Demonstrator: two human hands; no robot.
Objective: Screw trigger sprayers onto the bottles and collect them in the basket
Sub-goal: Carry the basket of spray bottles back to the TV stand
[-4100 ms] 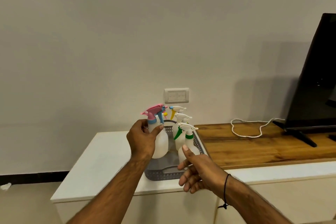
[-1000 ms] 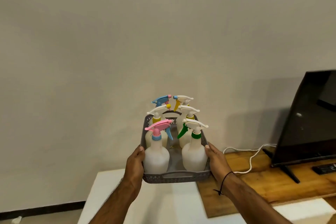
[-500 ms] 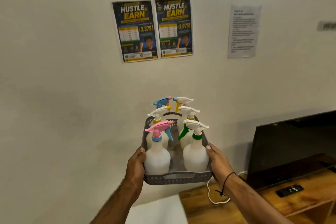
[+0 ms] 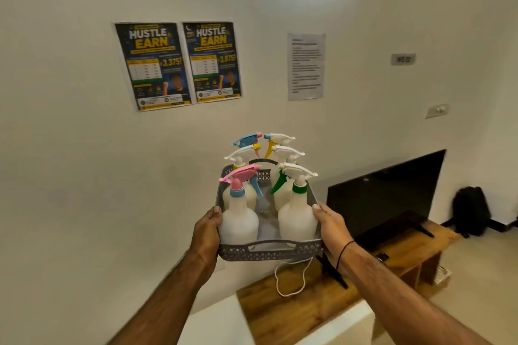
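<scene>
A grey perforated basket (image 4: 269, 251) hangs in the air in front of me, level, well above the counter. My left hand (image 4: 207, 235) grips its left side and my right hand (image 4: 330, 228) grips its right side. Several white bottles stand upright inside, each topped with a trigger sprayer. The front left bottle (image 4: 238, 223) has a pink sprayer with a blue collar. A white sprayer with a green trigger tops the front right bottle (image 4: 297, 220). Behind them rise white, blue and yellow-trimmed sprayers (image 4: 262, 145).
Below the basket is a white counter (image 4: 215, 322) joined to a wooden top (image 4: 302, 305) with a white cord (image 4: 290, 279) on it. A black TV (image 4: 384, 193) stands at right. Two posters (image 4: 179, 64) and a paper notice (image 4: 306, 66) hang on the wall. A dark bag (image 4: 469, 211) sits far right.
The pink-topped bottle went from my left hand into the basket. Both hands took the basket and lifted it off the counter. The view has since tilted upward, showing the posters.
</scene>
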